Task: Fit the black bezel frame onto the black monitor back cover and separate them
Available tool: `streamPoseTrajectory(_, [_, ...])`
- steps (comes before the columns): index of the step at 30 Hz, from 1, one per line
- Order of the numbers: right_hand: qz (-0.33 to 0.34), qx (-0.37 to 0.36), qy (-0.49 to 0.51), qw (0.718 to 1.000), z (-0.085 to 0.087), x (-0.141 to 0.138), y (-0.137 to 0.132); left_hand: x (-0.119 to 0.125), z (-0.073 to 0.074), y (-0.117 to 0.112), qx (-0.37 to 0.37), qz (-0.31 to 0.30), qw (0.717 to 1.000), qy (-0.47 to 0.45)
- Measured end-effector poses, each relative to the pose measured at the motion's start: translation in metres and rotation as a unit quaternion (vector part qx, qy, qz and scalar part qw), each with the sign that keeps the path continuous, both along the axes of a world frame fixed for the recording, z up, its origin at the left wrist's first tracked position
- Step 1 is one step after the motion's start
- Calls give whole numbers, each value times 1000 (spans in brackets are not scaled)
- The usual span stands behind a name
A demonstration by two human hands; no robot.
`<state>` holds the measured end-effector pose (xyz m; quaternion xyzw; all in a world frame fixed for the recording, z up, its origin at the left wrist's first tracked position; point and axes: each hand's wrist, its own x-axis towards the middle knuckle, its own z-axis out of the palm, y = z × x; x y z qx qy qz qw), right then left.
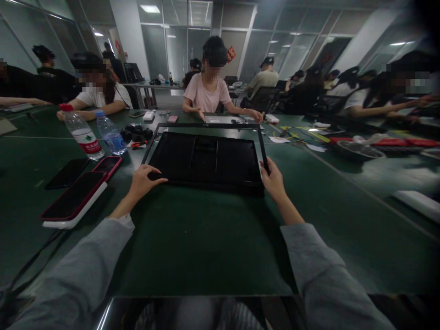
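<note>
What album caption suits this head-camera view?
Right hand holds a thin black rectangular frame, left hand at its near corner, a wide black panel showing through.

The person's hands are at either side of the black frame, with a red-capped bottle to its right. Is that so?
Not quite: the head view shows the red-capped bottle left of the black frame. The left hand and right hand are indeed at its two sides.

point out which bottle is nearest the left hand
The blue-capped plastic bottle: it stands on the side closer to the left hand, while the red-capped plastic bottle stands farther left.
</note>
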<state>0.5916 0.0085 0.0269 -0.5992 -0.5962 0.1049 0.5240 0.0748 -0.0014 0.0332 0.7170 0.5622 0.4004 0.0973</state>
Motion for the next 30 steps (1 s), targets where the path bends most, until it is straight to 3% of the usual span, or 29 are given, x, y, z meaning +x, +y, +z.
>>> streamPoseTrajectory(5, [-46, 6, -50, 998, -14, -6, -6, -3, -8, 8, 0, -37, 999, 21])
streamPoseTrajectory(14, [-63, -38, -58, 996, -29, -6, -14, -11, -19, 22, 15, -78, 997, 13])
streamPoseTrajectory(19, [-72, -41, -50, 995, -40, -1, -10, -9, -17, 20, 2, -84, 996, 39])
streamPoseTrajectory(21, [-74, -38, -49, 995, -42, 2, -8, -7, -17, 19, 9, -61, 997, 37])
streamPoseTrajectory(26, [-78, -15, -58, 995, -42, 6, -7, -8, -24, 25, 3, 85, 995, -60])
streamPoseTrajectory(30, [-71, -15, -60, 996, -41, 9, -3, -15, -27, 31, -76, 77, 987, -116])
